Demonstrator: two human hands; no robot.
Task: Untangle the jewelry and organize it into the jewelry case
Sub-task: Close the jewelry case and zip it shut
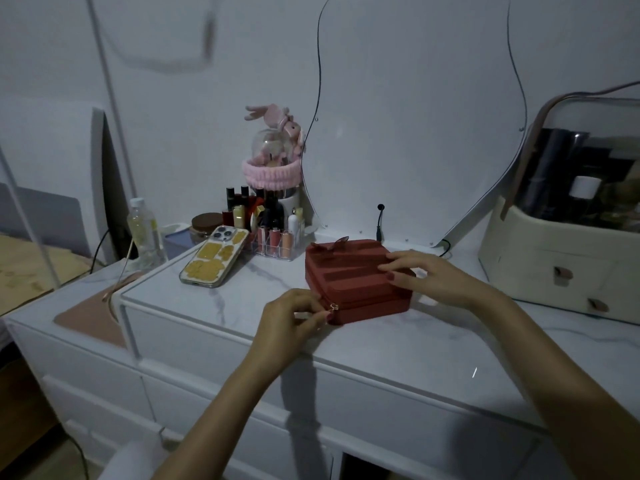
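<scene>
Red jewelry case [356,278] sits zipped shut at the centre of the marble dresser top [398,344], a small bow on its lid toward 12 o'clock. No jewelry on view — presumably inside, cannot tell.

Zipper pull [334,307], small and gold, sits at the case's near-left corner, about 7 o'clock on the case. Left hand [291,320] is curled at that corner, fingertips pinching at or right beside the pull; whether the tab is truly caught between them is hard to make out. Right hand [429,277] lies on the lid from 3 o'clock, fingers fairly straight, pressing down, gripping nothing.

Step in hand, by my reading: unzipping the case. To do it well — keep the right palm flat and steady so the case doesn't skid on the slick marble, draw the pull along the zipper line rather than upward, and ease it round the corners where fabric tends to snag.

Outward: phone [214,259] in a yellow-patterned cover at 10 o'clock, clear organizer of lipsticks and bottles [277,237] at 11, curvy mirror [415,133] at 12, cream cosmetics box [561,258] at 2, water bottle [145,233] far out at 9.
</scene>
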